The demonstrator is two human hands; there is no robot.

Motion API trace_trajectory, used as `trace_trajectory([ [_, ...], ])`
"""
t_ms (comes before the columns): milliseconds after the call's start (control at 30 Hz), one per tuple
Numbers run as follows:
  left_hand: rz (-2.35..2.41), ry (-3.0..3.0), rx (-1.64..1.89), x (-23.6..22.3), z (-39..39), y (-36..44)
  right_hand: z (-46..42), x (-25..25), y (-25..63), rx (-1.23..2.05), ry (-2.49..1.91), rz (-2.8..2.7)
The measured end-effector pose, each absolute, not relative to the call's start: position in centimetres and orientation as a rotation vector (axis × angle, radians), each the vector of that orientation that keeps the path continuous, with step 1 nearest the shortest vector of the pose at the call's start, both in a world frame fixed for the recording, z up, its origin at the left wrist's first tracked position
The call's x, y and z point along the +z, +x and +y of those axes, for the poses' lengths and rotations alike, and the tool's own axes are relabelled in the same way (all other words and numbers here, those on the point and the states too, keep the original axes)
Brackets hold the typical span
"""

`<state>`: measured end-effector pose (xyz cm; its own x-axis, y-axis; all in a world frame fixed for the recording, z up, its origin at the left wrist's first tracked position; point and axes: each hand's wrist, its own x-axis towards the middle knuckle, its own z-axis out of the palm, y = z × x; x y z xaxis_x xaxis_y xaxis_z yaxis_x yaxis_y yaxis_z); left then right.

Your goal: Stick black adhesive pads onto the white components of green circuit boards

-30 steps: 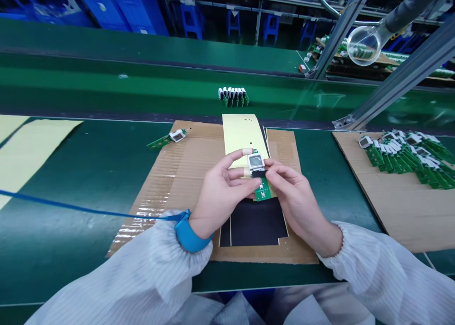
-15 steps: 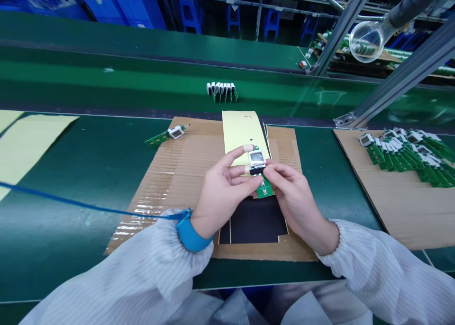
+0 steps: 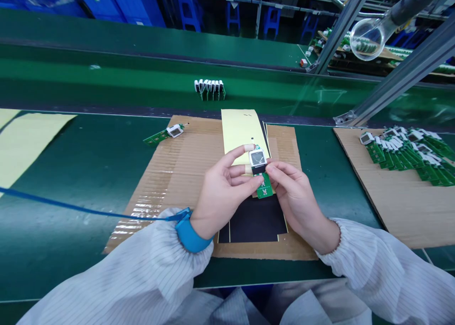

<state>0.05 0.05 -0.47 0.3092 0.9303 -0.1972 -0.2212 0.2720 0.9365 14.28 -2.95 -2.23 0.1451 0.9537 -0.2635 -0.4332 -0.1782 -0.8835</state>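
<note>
The left hand (image 3: 222, 187) and right hand (image 3: 295, 197) both grip a small green circuit board (image 3: 265, 188) with a white-framed square part, above a yellow sheet (image 3: 238, 128) on a cardboard mat (image 3: 284, 145). Another board (image 3: 158, 136) lies at the mat's far left corner; a heap of boards (image 3: 401, 157) sits toward the worktop's right edge.

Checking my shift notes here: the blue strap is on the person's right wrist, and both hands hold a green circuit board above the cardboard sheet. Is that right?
No: the blue wrist strap is on the left wrist, not the right, as the head view shows. The left hand and right hand do hold the green circuit board above the cardboard sheet.
</note>
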Motion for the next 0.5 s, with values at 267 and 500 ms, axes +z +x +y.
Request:
trace_trajectory([
  [267, 0.944, 1.018, 0.939, -0.63, -0.12, 0.17, -3.02, -2.4, 14.18, 1.353, -1.174, -0.617],
  [500, 0.925, 1.017, 0.942, -0.41, -0.22, 0.2, -3.14, -2.32, 13.96, 1.339, -1.145, -0.576],
])
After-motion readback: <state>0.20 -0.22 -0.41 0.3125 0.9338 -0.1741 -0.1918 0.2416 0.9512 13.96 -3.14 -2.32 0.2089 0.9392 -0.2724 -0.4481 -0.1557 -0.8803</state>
